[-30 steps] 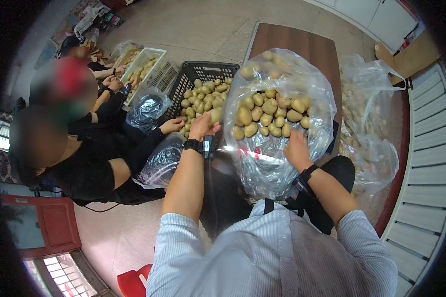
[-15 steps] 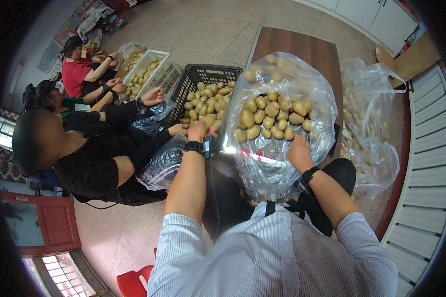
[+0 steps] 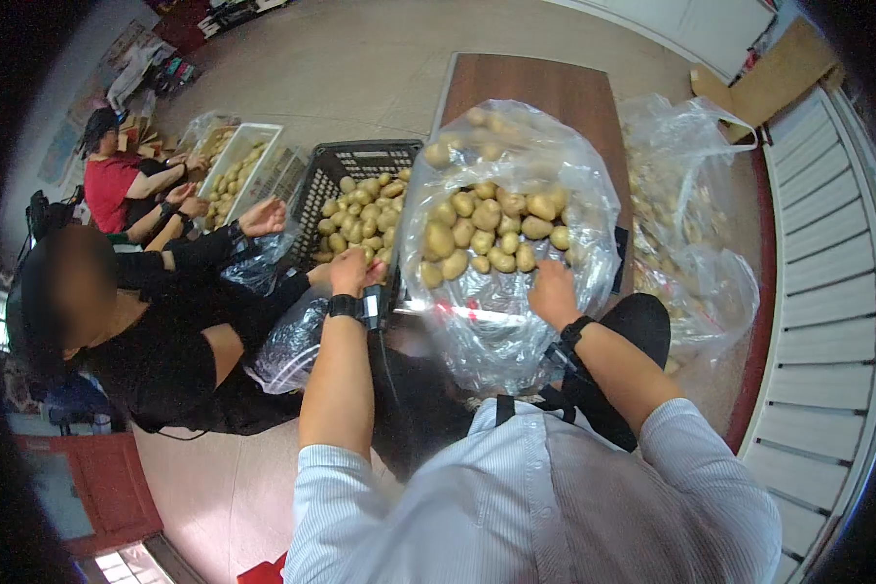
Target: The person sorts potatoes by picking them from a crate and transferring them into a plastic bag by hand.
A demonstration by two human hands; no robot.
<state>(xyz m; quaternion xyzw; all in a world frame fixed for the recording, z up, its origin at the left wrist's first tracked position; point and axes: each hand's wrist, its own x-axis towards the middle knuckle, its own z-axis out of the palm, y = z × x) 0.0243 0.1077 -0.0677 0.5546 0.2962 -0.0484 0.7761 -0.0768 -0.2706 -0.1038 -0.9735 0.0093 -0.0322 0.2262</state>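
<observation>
My left hand (image 3: pixel 350 273) is over the near right corner of a black plastic crate (image 3: pixel 368 148) of potatoes (image 3: pixel 362 216). Its fingers are curled in, and what they hold, if anything, is hidden. A large clear plastic bag (image 3: pixel 492 336) lies in front of me, its mouth spread around a heap of potatoes (image 3: pixel 496 219). At the right of that heap, my right hand (image 3: pixel 553 295) is closed on the bag's film, fingertips close to the nearest potatoes. Both wrists wear dark bands.
A brown table (image 3: pixel 535 83) stands beneath the bag. Filled clear bags (image 3: pixel 691 214) are on the floor at right. At left, a co-worker in black (image 3: pixel 180 341) reaches toward the crate. Farther back, a person in red (image 3: pixel 112 190) sits by a white crate (image 3: pixel 263 146) of potatoes.
My view has turned, so the scene sits farther left. My left hand has drawn back from the potatoes toward the crate's near edge. My right hand stays at the bag.
</observation>
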